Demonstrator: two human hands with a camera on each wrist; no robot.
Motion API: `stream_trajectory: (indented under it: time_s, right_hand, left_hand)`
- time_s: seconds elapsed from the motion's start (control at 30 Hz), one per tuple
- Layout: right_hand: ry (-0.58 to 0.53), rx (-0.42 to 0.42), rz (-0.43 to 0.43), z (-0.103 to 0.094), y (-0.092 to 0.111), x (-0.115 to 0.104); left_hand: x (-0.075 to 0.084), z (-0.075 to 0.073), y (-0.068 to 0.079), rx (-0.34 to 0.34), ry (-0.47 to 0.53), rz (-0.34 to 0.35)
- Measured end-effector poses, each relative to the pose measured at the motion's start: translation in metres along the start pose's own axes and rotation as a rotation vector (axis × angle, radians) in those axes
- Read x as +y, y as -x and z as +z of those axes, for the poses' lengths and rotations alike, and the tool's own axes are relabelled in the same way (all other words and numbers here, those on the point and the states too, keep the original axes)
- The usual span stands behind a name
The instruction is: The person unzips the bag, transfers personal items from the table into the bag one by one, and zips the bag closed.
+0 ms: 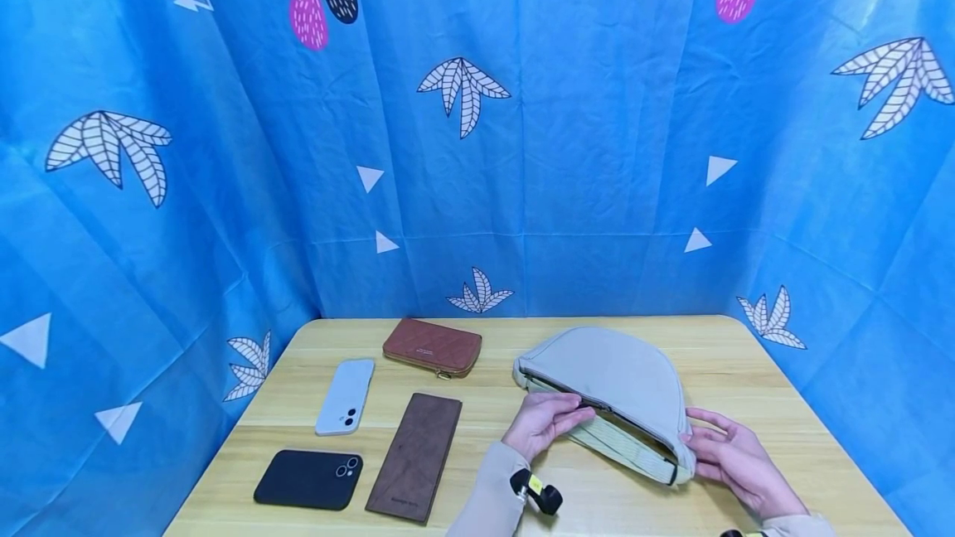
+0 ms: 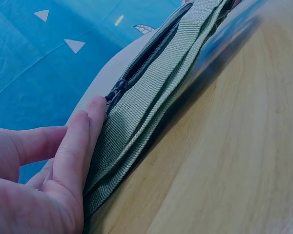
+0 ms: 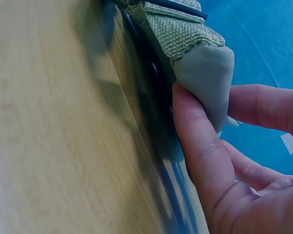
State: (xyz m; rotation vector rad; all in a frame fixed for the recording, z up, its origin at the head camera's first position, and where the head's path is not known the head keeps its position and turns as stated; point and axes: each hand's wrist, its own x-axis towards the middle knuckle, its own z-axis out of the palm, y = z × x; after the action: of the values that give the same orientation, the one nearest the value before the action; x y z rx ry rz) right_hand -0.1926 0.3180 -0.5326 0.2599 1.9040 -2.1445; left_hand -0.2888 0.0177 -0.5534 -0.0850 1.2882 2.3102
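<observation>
A pale grey belt bag (image 1: 608,363) lies at the right of the table, its curved side toward the back. Along its near edge runs a dark zipper (image 2: 154,46), parted on the right of the slider. My left hand (image 1: 548,421) pinches the zipper pull (image 2: 118,90) near the middle of that edge. Below the zipper, the folded light-green webbing strap (image 2: 141,92) lies along the bag. With thumb and fingers, my right hand (image 1: 734,458) grips the bag's right end, where a grey fabric tab (image 3: 205,70) joins the strap.
On the table's left side lie a light-blue phone (image 1: 346,396), a black phone (image 1: 307,479), a long brown wallet (image 1: 416,456) and a reddish-brown zip purse (image 1: 433,345). Blue patterned curtains (image 1: 589,189) surround the wooden table (image 1: 582,512) at the back and sides.
</observation>
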Motion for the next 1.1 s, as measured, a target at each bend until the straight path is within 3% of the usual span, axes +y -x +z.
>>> stream_trajectory:
  time_s: [1.1]
  right_hand:
    - [0.005, 0.007, -0.003, -0.002, 0.0, 0.001]
  left_hand:
    - [0.008, -0.015, -0.004, 0.03, 0.024, 0.032]
